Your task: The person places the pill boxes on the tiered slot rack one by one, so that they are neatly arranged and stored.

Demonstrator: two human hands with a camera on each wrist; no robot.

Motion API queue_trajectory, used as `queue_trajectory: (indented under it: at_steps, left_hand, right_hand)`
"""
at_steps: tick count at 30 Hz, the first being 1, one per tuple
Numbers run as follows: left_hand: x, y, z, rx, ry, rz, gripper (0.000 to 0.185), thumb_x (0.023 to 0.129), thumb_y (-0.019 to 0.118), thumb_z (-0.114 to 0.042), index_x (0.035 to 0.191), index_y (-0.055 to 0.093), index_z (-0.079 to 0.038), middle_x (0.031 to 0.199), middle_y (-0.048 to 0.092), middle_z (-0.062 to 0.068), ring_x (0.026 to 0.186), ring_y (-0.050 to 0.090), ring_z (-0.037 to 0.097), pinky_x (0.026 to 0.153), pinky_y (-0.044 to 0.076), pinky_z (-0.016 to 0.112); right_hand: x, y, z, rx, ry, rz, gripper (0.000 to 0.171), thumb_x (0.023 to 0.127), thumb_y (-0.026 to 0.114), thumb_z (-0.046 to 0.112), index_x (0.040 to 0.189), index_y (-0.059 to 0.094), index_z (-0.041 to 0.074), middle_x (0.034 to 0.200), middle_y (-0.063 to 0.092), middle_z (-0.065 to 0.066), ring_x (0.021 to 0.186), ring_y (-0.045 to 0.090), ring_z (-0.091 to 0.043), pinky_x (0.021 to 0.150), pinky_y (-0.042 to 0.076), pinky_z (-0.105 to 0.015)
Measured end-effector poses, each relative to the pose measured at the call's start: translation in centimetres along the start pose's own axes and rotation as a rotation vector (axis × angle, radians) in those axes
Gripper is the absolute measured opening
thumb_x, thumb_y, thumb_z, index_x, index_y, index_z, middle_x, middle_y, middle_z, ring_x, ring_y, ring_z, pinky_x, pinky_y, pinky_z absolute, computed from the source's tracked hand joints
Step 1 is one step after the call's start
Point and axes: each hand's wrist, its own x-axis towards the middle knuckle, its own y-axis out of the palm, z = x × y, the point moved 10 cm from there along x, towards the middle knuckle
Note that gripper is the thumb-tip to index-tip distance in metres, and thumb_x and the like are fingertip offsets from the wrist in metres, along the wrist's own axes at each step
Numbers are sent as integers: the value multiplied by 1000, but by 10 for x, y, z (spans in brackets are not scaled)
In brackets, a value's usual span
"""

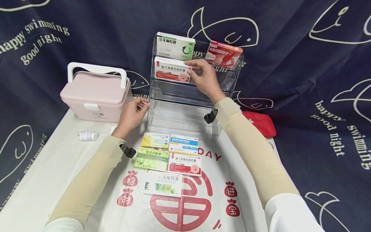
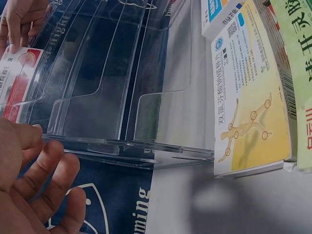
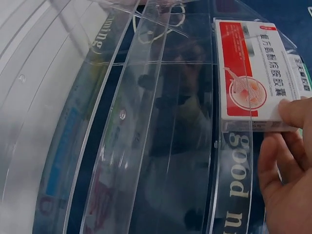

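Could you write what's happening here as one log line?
right hand: pinches red-and-white medicine box on clear acrylic rack | left hand: touches rack's left side

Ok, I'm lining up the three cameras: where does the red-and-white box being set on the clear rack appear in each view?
Head: red-and-white box upper centre, on the second tier, right hand pinching its right end.
Left wrist: far left edge, behind the clear plastic.
Right wrist: upper right, fingertips on its lower corner.
Shared landmark: the clear rack.
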Motion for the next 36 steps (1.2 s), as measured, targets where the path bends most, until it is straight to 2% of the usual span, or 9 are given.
queue_trajectory:
  at_steps: [4,7,12,19,24,26,30,33,36]
  left_hand:
    - [1,0,-1,-2,-1,2,25,102,64,-24,115,68,-4,95,68,12,83,62,27,79,49,39]
    - [1,-1,-1,-5,-1,-1,24,101,65,-24,115,69,-4,95,68,12,82,62,27,78,48,39]
    - [1,0,0,-5,-1,-3,24,101,65,-24,115,69,-4,94,68,12,82,62,26,78,48,38]
    - [1,1,-1,-6,-1,-3,23,101,65,-23,114,69,-4,94,68,11,82,62,27,77,48,38]
    - [0,1,0,-1,2,0,23,101,64,-22,115,69,-4,94,69,12,82,62,28,77,48,38]
    - [0,2,-1,0,3,2,23,101,64,-22,114,69,-4,94,69,12,82,62,28,77,48,38]
    - [-1,2,-2,-6,5,7,22,101,65,-22,113,69,-3,94,69,12,82,62,28,77,49,38]
    - [-1,2,-1,-6,5,9,23,101,65,-23,113,68,-3,94,68,12,82,62,28,77,49,38]
    - [0,2,0,-8,3,8,23,102,65,-23,113,68,-4,94,68,12,82,62,28,78,49,38]
  right_hand:
    - [1,-2,6,-89,-53,-20,23,95,72,6,117,75,10,121,60,-5,103,61,-15,92,53,-31]
    - [1,-2,9,-109,-70,-26,22,96,71,6,116,76,10,122,58,-6,102,59,-17,93,52,-32]
    - [0,-3,9,-113,-49,-22,22,96,70,6,117,75,10,123,57,-5,104,59,-19,92,53,-31]
    - [-4,-5,8,-153,-31,-14,31,97,70,8,127,71,14,130,58,-1,106,62,-11,84,52,-22]
    - [-14,-11,7,-144,-39,-31,32,97,70,7,128,70,14,134,56,0,108,62,-12,82,53,-24]
    - [-23,-15,6,-117,-40,-47,30,96,70,7,126,71,12,134,56,1,107,62,-12,82,54,-26]
    - [-52,-20,-2,3,-30,-45,29,95,72,6,124,70,7,131,57,-1,105,63,-17,79,54,-30]
    - [-82,-19,-12,70,-10,-20,29,94,72,4,123,69,4,127,59,-5,104,64,-23,75,52,-30]
    - [-117,-16,-22,87,22,23,29,93,72,0,122,68,-1,124,62,-13,102,65,-31,74,52,-35]
